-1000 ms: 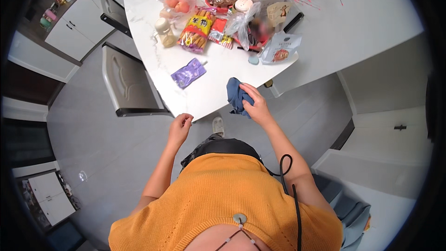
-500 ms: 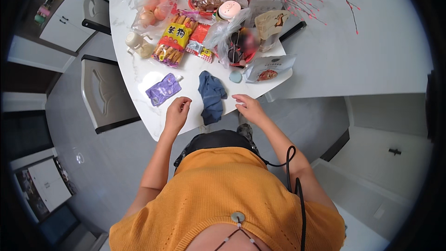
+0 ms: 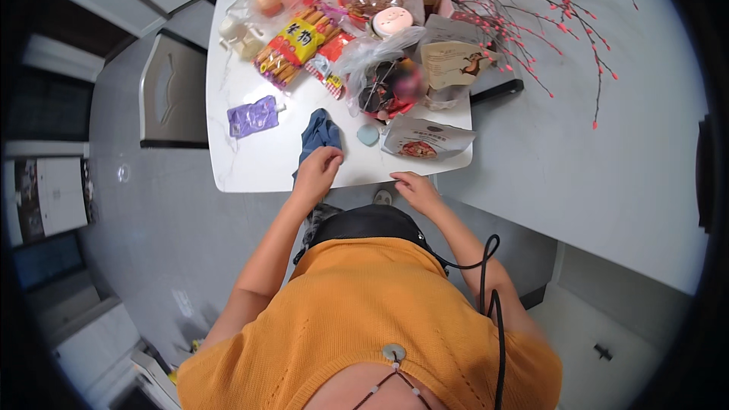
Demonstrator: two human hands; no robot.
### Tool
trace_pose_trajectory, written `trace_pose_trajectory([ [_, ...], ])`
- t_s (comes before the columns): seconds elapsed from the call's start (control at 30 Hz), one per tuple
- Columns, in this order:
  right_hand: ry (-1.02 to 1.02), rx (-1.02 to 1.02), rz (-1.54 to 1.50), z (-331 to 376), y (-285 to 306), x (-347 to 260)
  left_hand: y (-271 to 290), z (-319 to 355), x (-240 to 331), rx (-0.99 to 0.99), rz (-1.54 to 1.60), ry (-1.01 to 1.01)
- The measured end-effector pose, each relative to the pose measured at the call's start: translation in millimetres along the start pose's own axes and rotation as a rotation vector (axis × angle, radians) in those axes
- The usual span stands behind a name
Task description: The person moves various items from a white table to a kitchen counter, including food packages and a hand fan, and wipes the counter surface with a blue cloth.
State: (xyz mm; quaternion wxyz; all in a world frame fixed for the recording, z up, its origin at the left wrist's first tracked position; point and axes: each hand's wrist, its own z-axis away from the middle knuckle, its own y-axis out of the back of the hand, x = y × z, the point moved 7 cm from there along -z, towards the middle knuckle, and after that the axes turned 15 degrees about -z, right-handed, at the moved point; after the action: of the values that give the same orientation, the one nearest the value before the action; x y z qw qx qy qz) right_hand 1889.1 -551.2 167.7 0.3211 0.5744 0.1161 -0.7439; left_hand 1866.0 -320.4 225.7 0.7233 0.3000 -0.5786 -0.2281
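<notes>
Likely for reach, blue cloth (image 3: 320, 129) lies at near table edge (image 3: 357, 178), 12 o'clock from left hand (image 3: 319, 171); we see those fingers curled, hold unclear. Right hand (image 3: 417, 190), cloth's 4 o'clock: loosely open, empty.

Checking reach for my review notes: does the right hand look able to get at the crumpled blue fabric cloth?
Probably yes: the left hand overlaps the near part of the blue cloth, but its far end is uncovered, and bare white tabletop lies between that end and the right hand.
</notes>
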Motion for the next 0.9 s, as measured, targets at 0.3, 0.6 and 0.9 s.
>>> trace_pose_trajectory([
  [0.3,-0.037,-0.108,0.096,11.5,32.6,16.5,-23.9,33.9,-12.5,0.113,0.044,0.175],
  [0.6,0.138,-0.334,0.079,-15.3,-26.7,-9.9,-7.4,81.3,-47.8,0.217,0.008,0.311],
  [0.9,0.474,-0.115,0.230,-68.3,-86.0,-84.5,35.0,97.3,-102.4,0.245,0.011,0.416],
])
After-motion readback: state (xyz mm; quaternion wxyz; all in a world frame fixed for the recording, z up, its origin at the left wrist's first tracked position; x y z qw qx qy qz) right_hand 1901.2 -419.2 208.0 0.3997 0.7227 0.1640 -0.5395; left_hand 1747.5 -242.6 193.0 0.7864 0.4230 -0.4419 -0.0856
